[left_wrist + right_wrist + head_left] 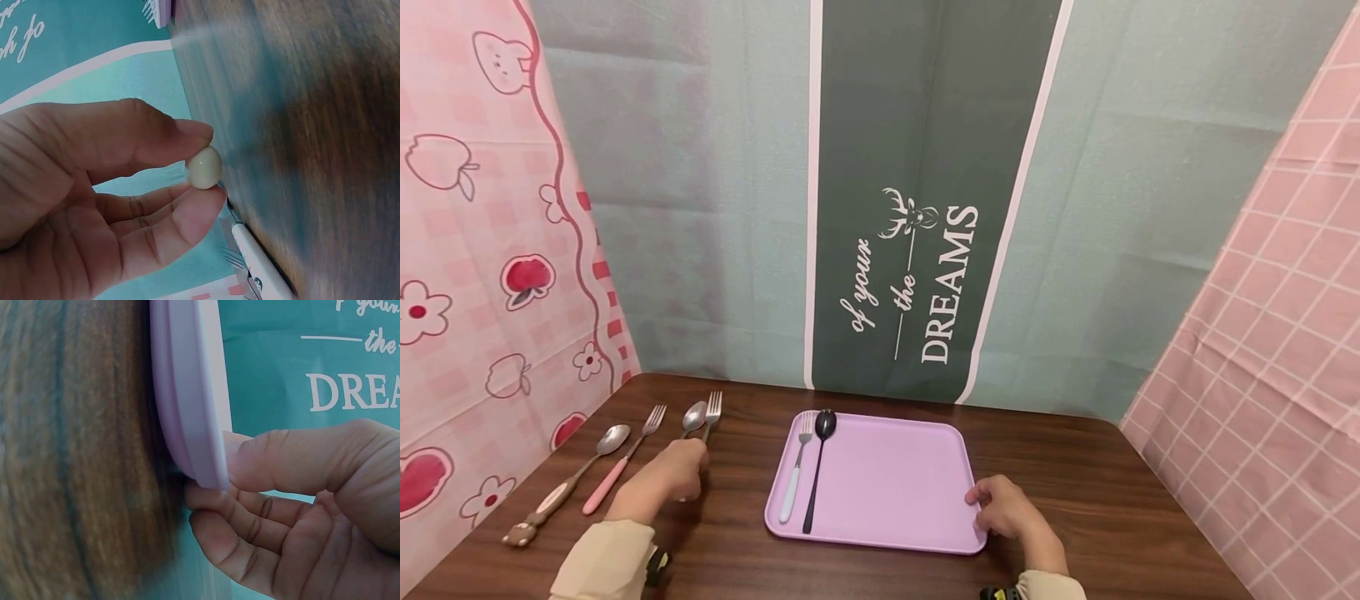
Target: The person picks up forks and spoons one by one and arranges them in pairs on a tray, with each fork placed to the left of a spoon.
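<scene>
My left hand [673,471] pinches a fork [713,407] near the left side of the table. In the left wrist view, the rounded, pale end of its handle [205,168] sits between thumb and fingertips. Close beside it lies a spoon [695,414], its white handle [259,262] hidden by the hand in the head view. My right hand [1006,506] grips the right edge of a lilac tray [895,483], thumb on the rim and fingers underneath. A white-handled fork [792,483] and a black spoon [817,475] lie side by side along the tray's left side.
Left of my left hand lie a pink-handled fork [617,471] and a brown spoon [561,492] with an animal-shaped handle end. The dark wooden table [1075,467] meets a printed green cloth [730,250] at the back, with pink cloths on both sides.
</scene>
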### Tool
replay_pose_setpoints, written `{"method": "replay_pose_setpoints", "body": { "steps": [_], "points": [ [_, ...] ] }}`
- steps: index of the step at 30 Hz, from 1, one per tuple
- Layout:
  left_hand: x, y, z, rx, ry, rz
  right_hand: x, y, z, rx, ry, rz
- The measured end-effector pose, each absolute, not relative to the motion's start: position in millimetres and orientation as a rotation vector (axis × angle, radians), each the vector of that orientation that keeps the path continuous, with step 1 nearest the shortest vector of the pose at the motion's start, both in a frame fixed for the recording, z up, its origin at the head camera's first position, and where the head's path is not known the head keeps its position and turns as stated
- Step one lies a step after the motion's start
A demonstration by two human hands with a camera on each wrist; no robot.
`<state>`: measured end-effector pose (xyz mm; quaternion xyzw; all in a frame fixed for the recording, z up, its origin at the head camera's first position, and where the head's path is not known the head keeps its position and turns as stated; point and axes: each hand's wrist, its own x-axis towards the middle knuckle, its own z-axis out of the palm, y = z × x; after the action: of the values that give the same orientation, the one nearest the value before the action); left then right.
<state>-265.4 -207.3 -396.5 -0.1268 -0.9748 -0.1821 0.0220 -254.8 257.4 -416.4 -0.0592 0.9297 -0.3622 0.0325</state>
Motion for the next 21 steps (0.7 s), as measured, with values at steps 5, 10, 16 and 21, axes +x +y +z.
{"method": "replay_pose_setpoints", "body": {
  "steps": [5, 10, 16, 21],
  "points": [
    [-266, -207, -397, -0.387, -3.029, -0.568, -255, 258, -416, -0.217, 2.859, -1.127],
    [-268, -207, -397, -0.379, -3.043, -0.570, -255, 258, -416, -0.218, 2.857, -1.124],
    [-268, -203, -399, -0.387, -3.041, -0.542, -255, 257, -416, -0.187, 2.861, -1.120],
    [-266, -196, -399, -0.428, -2.992, -0.535, -255, 258, -417, -0.195, 2.870, -1.114]
  ]
}}
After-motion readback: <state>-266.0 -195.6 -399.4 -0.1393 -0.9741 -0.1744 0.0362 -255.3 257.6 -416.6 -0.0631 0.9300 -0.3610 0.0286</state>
